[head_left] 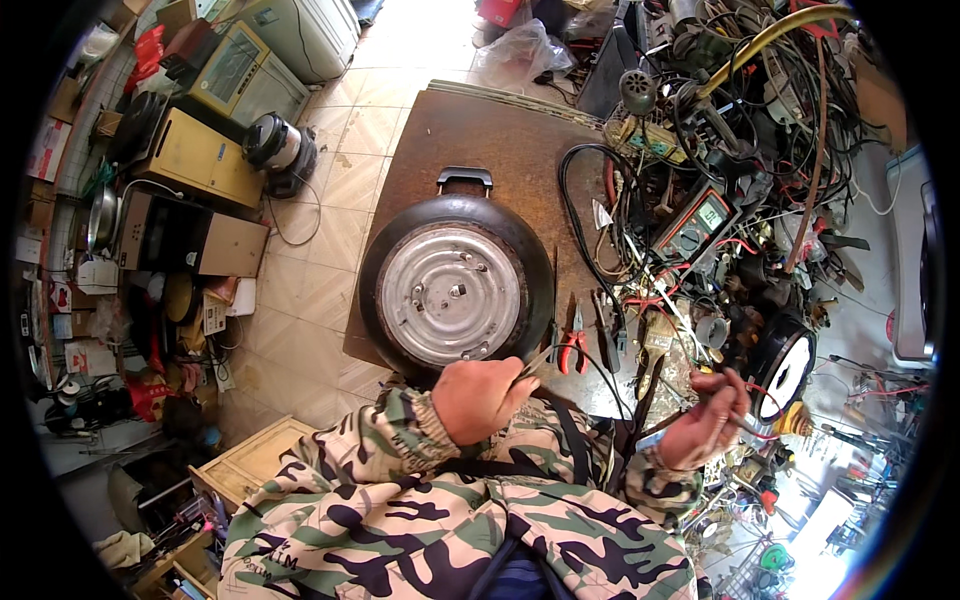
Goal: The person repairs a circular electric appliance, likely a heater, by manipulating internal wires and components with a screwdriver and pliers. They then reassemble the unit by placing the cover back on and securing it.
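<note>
A round black pan (540, 270) lies upside down on the brown tabletop (430, 135), its grey ringed metal base (450, 292) facing up and a black handle (465, 177) at the far side. Close to its near rim, my left hand (480, 400) is closed round a thin cable (590, 360), whose dark length curves off to the right. Its end by my fingers is too small to make out. Farther right, my right hand (705, 420) has its fingers curled together beside a red wire (758, 433); what they pinch is unclear.
Red-handled pliers (574, 345), dark-handled pliers (608, 325) and a brush (655, 345) lie right of the pan. A multimeter (695, 220) rests among tangled cables and parts. A cooker-like appliance (275, 145) stands on the tiled floor at left. A wooden drawer (250, 460) juts out near left.
</note>
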{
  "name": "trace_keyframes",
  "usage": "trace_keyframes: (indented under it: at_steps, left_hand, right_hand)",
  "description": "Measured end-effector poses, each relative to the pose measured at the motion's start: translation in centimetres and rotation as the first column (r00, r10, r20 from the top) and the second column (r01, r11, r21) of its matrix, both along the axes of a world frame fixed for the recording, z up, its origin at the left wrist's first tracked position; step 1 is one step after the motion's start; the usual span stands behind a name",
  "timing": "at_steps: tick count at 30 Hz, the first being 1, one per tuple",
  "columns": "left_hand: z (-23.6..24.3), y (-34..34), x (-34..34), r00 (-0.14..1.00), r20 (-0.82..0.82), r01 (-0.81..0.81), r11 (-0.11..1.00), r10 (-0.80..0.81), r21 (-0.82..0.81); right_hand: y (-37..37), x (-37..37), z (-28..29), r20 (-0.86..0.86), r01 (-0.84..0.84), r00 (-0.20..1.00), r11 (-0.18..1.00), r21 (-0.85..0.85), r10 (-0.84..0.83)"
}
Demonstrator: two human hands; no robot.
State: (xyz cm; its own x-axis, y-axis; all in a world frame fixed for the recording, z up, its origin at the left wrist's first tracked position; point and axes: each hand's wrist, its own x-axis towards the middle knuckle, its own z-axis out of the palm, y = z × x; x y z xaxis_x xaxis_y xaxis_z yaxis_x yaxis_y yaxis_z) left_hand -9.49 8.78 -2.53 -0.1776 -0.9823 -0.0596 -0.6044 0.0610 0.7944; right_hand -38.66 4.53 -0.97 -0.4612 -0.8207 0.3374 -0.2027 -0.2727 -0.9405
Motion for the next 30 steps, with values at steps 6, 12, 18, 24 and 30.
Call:
trace_keyframes:
  at_steps: [6, 12, 18, 24, 30]
  left_hand:
    - [-1.2, -1.1, -1.5, 0.999, -0.04, -0.031, 0.991, 0.037, 0.133]
    - [-0.9, -1.1, -6.4, 0.97, -0.18, 0.161, 0.987, -0.162, -0.017]
    - [-2.5, 0.0, -7.5, 0.923, -0.089, 0.379, 0.925, -0.375, 0.034]
    - [-0.2, -1.0, -1.4, 0.984, -0.133, 0.073, 0.951, -0.117, -0.3]
    - [-3.6, -1.3, 9.4, 0.826, -0.014, -0.533, 0.771, 0.564, -0.348]
  right_hand:
    - [2.7, -3.3, 1.1, 0.378, -0.225, 0.916, 0.951, 0.211, 0.133]
    - [6.1, 4.8, -1.9, 0.346, -0.452, 0.89, 0.664, 0.596, 0.296]
    - [5.9, 4.5, -3.8, 0.376, -0.419, 0.901, 0.667, 0.616, 0.218]
    - [1.4, -3.3, -6.7, 0.152, -0.263, 0.963, 0.652, 0.711, 0.223]
    - [-3.9, -19.8, -14.6, 0.172, -0.156, 0.984, 0.683, 0.713, 0.045]
